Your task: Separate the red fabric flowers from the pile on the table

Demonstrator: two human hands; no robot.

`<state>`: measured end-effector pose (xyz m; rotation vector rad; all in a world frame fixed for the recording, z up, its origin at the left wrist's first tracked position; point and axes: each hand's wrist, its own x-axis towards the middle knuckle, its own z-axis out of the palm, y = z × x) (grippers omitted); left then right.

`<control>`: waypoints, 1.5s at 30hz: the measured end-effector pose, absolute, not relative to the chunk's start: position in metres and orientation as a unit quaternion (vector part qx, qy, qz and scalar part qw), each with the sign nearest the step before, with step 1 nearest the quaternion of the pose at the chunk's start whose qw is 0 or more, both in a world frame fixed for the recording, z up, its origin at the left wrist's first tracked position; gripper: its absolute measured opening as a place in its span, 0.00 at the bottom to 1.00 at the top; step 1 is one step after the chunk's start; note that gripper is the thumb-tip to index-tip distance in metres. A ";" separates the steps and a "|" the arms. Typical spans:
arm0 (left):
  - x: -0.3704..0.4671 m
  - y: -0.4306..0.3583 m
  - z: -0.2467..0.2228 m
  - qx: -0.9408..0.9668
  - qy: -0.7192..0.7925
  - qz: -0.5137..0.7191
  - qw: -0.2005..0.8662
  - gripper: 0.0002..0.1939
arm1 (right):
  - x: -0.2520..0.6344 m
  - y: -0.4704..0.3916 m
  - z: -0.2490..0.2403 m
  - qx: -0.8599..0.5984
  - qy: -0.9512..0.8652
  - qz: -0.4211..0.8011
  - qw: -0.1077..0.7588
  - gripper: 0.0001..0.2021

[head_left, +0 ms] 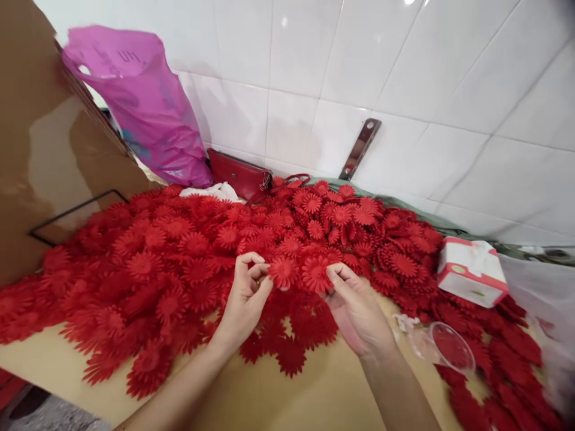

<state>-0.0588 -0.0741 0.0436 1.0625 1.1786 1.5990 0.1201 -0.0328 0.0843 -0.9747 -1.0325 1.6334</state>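
My left hand (247,293) pinches the edge of a red flower-shaped piece (283,272) between thumb and fingers. Just to its right, a second red flower piece (315,275) is pinched by my right hand (354,305). The two pieces are held side by side, facing up, with a narrow gap between them. Below and behind them spreads a big pile of similar red flowers (153,263). Several darker red flowers (291,356) lie on the tan table just under my hands.
A tissue box (472,272) and a clear round plastic container (451,347) are at the right. Along the tiled wall are a red purse (238,173) and a purple plastic bag (144,108). Cardboard (54,143) stands at the left. The table (309,401) shows near my forearms.
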 end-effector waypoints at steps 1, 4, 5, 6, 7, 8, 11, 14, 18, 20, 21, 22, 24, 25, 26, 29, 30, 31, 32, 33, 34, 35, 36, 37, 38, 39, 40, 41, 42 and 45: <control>-0.059 -0.075 0.041 0.450 0.475 0.644 0.396 0.09 | 0.121 -0.036 0.079 -0.394 -0.385 0.688 0.473 0.17; -0.061 -0.078 0.038 0.529 0.493 0.609 0.326 0.07 | 0.120 -0.043 0.064 -0.392 -0.313 0.713 0.490 0.18; -0.062 -0.079 0.038 0.542 0.499 0.593 0.325 0.11 | 0.119 -0.045 0.060 -0.391 -0.301 0.718 0.492 0.17; -0.063 -0.080 0.039 0.549 0.503 0.578 0.334 0.14 | 0.118 -0.047 0.056 -0.388 -0.295 0.722 0.492 0.17; -0.063 -0.082 0.039 0.550 0.506 0.566 0.347 0.16 | 0.117 -0.048 0.052 -0.385 -0.294 0.725 0.490 0.16; -0.062 -0.082 0.040 0.548 0.507 0.557 0.363 0.16 | 0.115 -0.050 0.048 -0.382 -0.298 0.728 0.486 0.15; -0.058 -0.083 0.039 0.542 0.495 0.538 0.414 0.12 | 0.111 -0.056 0.039 -0.383 -0.320 0.732 0.463 0.14; -0.052 -0.080 0.034 0.507 0.489 0.554 0.443 0.07 | 0.110 -0.060 0.033 -0.401 -0.353 0.715 0.452 0.13; -0.048 -0.077 0.029 0.458 0.504 0.574 0.455 0.10 | 0.113 -0.066 0.031 -0.438 -0.425 0.605 0.511 0.14; -0.048 -0.077 0.029 0.441 0.508 0.579 0.460 0.13 | 0.114 -0.068 0.032 -0.440 -0.486 0.529 0.539 0.13; -0.048 -0.077 0.029 0.435 0.509 0.581 0.462 0.14 | 0.114 -0.069 0.033 -0.439 -0.515 0.497 0.543 0.14; -0.048 -0.077 0.029 0.431 0.510 0.582 0.464 0.15 | 0.114 -0.070 0.033 -0.439 -0.540 0.473 0.541 0.17; -0.048 -0.078 0.029 0.433 0.508 0.579 0.468 0.16 | 0.112 -0.072 0.034 -0.445 -0.576 0.445 0.521 0.22; -0.048 -0.078 0.028 0.435 0.505 0.578 0.470 0.16 | 0.111 -0.072 0.033 -0.449 -0.589 0.442 0.506 0.21; -0.048 -0.078 0.028 0.438 0.501 0.577 0.474 0.16 | 0.110 -0.072 0.033 -0.451 -0.598 0.446 0.490 0.20; -0.049 -0.079 0.028 0.446 0.477 0.574 0.494 0.11 | 0.110 -0.069 0.029 -0.453 -0.600 0.467 0.465 0.13; -0.049 -0.079 0.027 0.449 0.471 0.571 0.501 0.09 | 0.110 -0.068 0.028 -0.453 -0.591 0.475 0.469 0.10; -0.049 -0.079 0.027 0.452 0.467 0.568 0.506 0.08 | 0.110 -0.067 0.025 -0.454 -0.577 0.482 0.478 0.09; -0.049 -0.079 0.026 0.455 0.466 0.564 0.508 0.07 | 0.111 -0.065 0.023 -0.455 -0.560 0.490 0.489 0.08; -0.049 -0.079 0.026 0.457 0.469 0.560 0.508 0.07 | 0.111 -0.064 0.021 -0.455 -0.538 0.500 0.502 0.08; -0.049 -0.079 0.025 0.460 0.472 0.555 0.508 0.07 | 0.111 -0.062 0.019 -0.457 -0.512 0.512 0.517 0.08; -0.049 -0.079 0.025 0.462 0.475 0.552 0.506 0.07 | 0.112 -0.061 0.018 -0.460 -0.481 0.523 0.533 0.09; -0.049 -0.078 0.024 0.464 0.478 0.551 0.503 0.07 | 0.112 -0.059 0.019 -0.463 -0.449 0.531 0.549 0.09; -0.050 -0.078 0.023 0.464 0.481 0.552 0.498 0.07 | 0.111 -0.058 0.020 -0.464 -0.417 0.537 0.568 0.10; -0.050 -0.078 0.023 0.464 0.485 0.553 0.494 0.07 | 0.112 -0.056 0.022 -0.462 -0.387 0.542 0.586 0.11; -0.051 -0.077 0.022 0.460 0.489 0.555 0.491 0.07 | 0.112 -0.055 0.025 -0.455 -0.361 0.547 0.602 0.11; -0.052 -0.077 0.022 0.455 0.493 0.557 0.489 0.07 | 0.112 -0.055 0.029 -0.448 -0.342 0.552 0.614 0.12; -0.053 -0.076 0.022 0.450 0.494 0.559 0.490 0.08 | 0.113 -0.056 0.033 -0.442 -0.328 0.556 0.623 0.13; -0.053 -0.076 0.022 0.444 0.494 0.561 0.494 0.09 | 0.114 -0.057 0.037 -0.440 -0.319 0.558 0.627 0.13; -0.052 -0.075 0.023 0.427 0.487 0.569 0.507 0.12 | 0.118 -0.066 0.044 -0.453 -0.328 0.562 0.610 0.16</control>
